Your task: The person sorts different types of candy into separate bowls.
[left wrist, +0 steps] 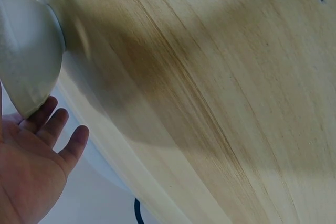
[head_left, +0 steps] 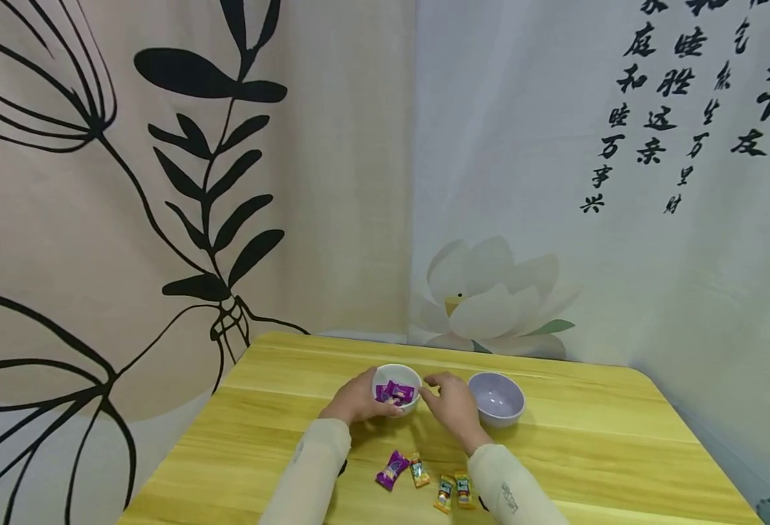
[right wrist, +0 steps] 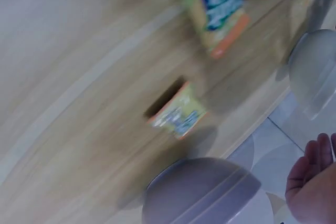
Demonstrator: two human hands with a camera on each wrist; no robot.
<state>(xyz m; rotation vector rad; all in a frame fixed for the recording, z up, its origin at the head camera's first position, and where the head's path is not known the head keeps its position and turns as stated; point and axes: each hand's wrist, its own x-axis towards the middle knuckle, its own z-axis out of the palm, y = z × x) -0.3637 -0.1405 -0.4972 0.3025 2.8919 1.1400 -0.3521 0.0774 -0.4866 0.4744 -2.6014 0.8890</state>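
Note:
A small white bowl (head_left: pixel 410 410) with several purple-wrapped candies (head_left: pixel 394 392) inside stands toward the far side of the table. My left hand (head_left: pixel 359 399) holds it from the left, thumb along the front. In the left wrist view, fingers of the left hand (left wrist: pixel 39 166) meet the rim of the white bowl (left wrist: pixel 31 51). Just right of that bowl is my right hand (head_left: pixel 453 408), its fingertips close to the rim and nothing seen in them. The right wrist view shows a gap between the right hand (right wrist: pixel 315 182) and the white bowl (right wrist: pixel 315 72).
A lilac bowl (head_left: pixel 498 399) stands right of my right hand. Nearer on the wooden table (head_left: pixel 608 452) lie a purple candy (head_left: pixel 392 470) and yellow packets, one beside it (head_left: pixel 419 470) and two by the right sleeve (head_left: pixel 463 490). Printed curtains (head_left: pixel 345 182) hang behind.

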